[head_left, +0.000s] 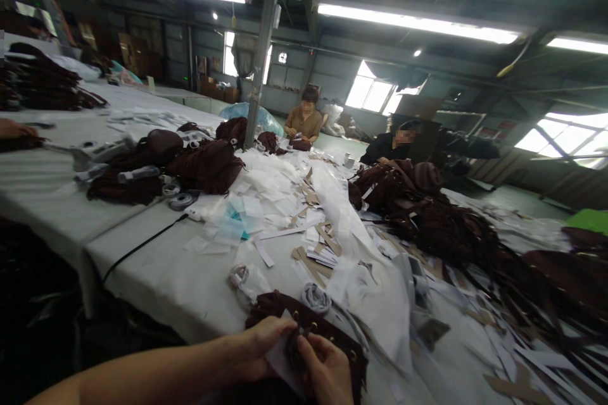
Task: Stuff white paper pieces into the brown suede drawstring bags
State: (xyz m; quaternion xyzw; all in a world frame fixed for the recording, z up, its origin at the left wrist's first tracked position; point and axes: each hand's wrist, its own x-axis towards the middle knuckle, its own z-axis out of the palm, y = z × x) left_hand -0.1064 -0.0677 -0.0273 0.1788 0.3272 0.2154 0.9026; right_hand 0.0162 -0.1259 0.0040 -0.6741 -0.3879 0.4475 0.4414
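A dark brown bag (332,332) with gold-coloured eyelets lies at the table's near edge, right in front of me. Over it, my left hand (263,345) is closed, thumb pinching a small dark brown piece beside a white sheet (280,354). Fingers bent, my right hand (327,367) grips the same dark brown piece from the other side. Blur and the fingers hide what exactly this piece is. Just beyond the bag sits a rolled grey-white strap (316,297), with a clear-wrapped coil (244,281) to its left.
Paper and cardboard scraps (313,253) and white wrapping (365,285) cover the table's middle. Brown bags are heaped at left (204,164) and right (427,202). A black cable (142,247) crosses the left table. A metal post (259,57) rises behind. Two people sit across.
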